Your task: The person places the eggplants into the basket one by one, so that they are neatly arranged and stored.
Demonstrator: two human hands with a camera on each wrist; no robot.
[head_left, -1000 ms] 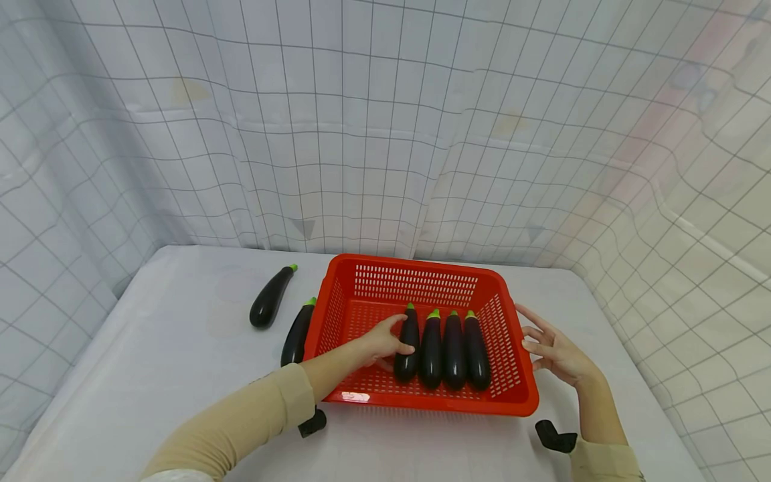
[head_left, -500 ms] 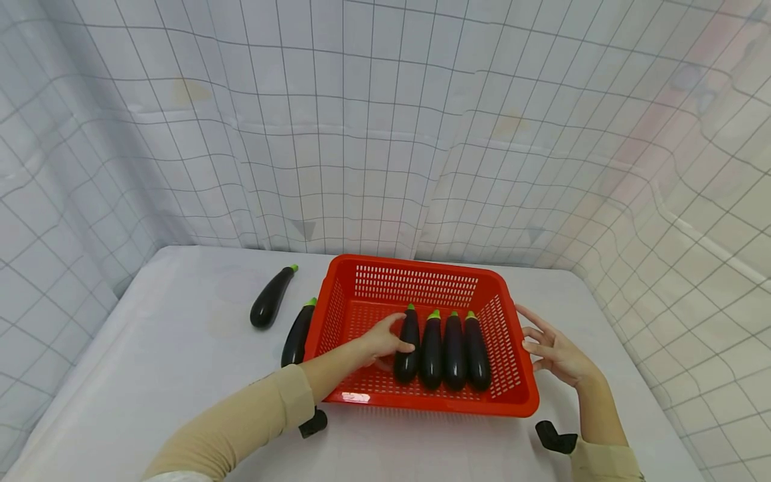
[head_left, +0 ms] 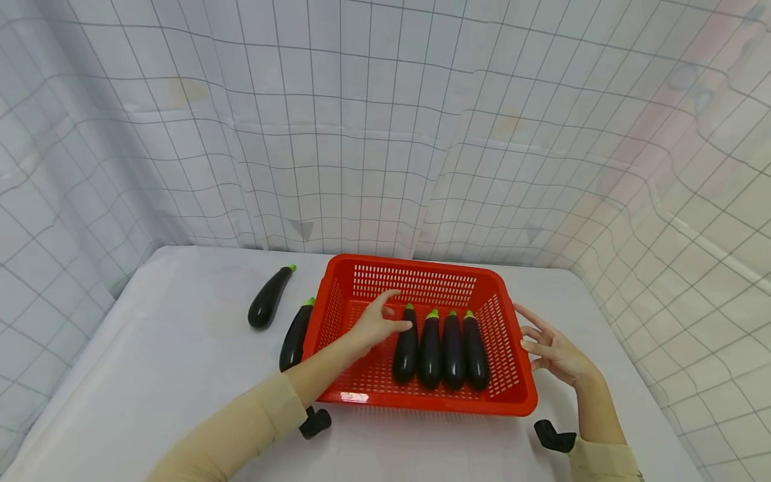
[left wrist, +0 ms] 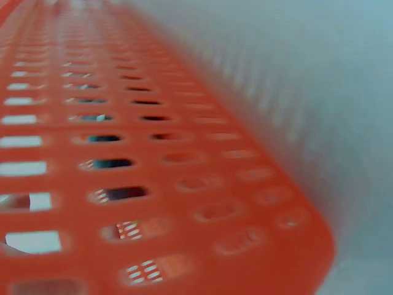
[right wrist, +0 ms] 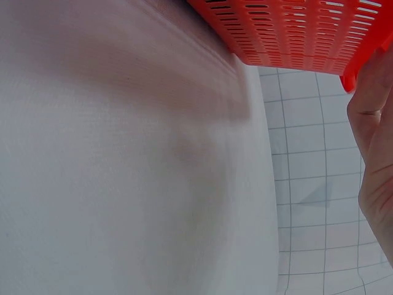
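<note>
In the head view a red plastic basket [head_left: 430, 404] with slotted walls stands on the white-covered table. Several dark eggplants [head_left: 430, 355] with green stems lie side by side in its right half. My left hand [head_left: 375, 327] is over the basket with fingers spread and holds nothing; its thumb overlaps the upper part of the leftmost eggplant [head_left: 406, 351]. My right hand [head_left: 557, 351] rests its extended fingers against the basket's right rim. That contact also shows at the edge of the right wrist view. The left wrist view is filled by the basket's front wall [left wrist: 202, 215].
Left of the basket lie two more eggplants, one [head_left: 271, 298] farther back and one [head_left: 296, 336] close against the basket, partly covered by my left arm. A grid-patterned white curtain [head_left: 385, 134] surrounds the table. Black wrist mounts [head_left: 554, 436] stick out from both sleeves.
My left hand has let go of the leftmost eggplant in the basket and moved up and slightly left, its fingers spreading. That eggplant stays in the row. My right hand has not moved.
</note>
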